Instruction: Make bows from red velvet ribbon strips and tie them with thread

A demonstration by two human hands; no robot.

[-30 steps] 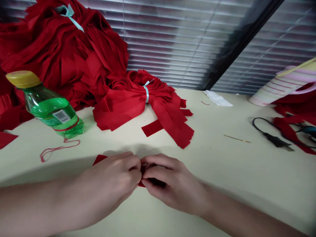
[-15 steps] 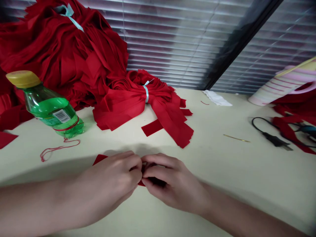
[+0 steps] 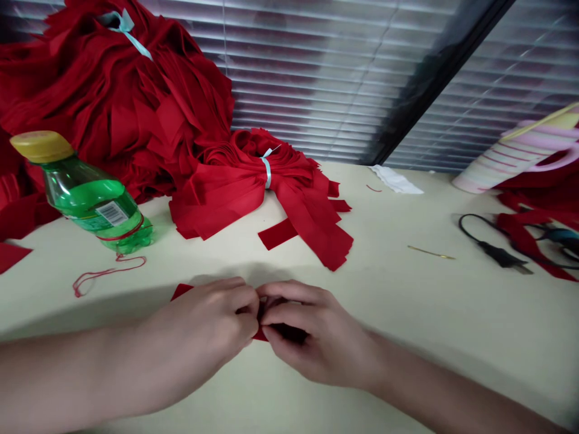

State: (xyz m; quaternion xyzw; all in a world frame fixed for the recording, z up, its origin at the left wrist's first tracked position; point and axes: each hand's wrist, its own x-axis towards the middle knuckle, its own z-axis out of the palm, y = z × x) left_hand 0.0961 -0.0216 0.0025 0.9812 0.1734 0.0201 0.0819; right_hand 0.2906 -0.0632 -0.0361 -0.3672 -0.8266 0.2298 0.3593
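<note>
Low over the table, my left hand (image 3: 212, 328) is closed on a red fabric strip (image 3: 181, 291), whose corner pokes out behind the knuckles. Another bit of the strip shows below the fingertips. My right hand (image 3: 312, 334) meets it there, thumb and fingers curled in a pinch against the same strip. Most of the cloth is covered by the hands, and anything smaller between the fingertips is hidden. Behind the hands lies a bundle of red strips (image 3: 312, 223) tied with a pale blue ribbon (image 3: 267, 172).
A green bottle (image 3: 99, 202) with red thread (image 3: 108, 271) beside it stands at left, before a large red cloth pile (image 3: 136, 108). To the right are a thin gold-coloured rod (image 3: 430, 252), a black plug (image 3: 502, 256), white tissue (image 3: 398, 179) and a striped cup (image 3: 502, 160). Blinds (image 3: 280, 72) border the back.
Hardly anything differs. The right fingertips have shifted very slightly against the left ones, and the view has drifted a little; both hands stay at the red strip.
</note>
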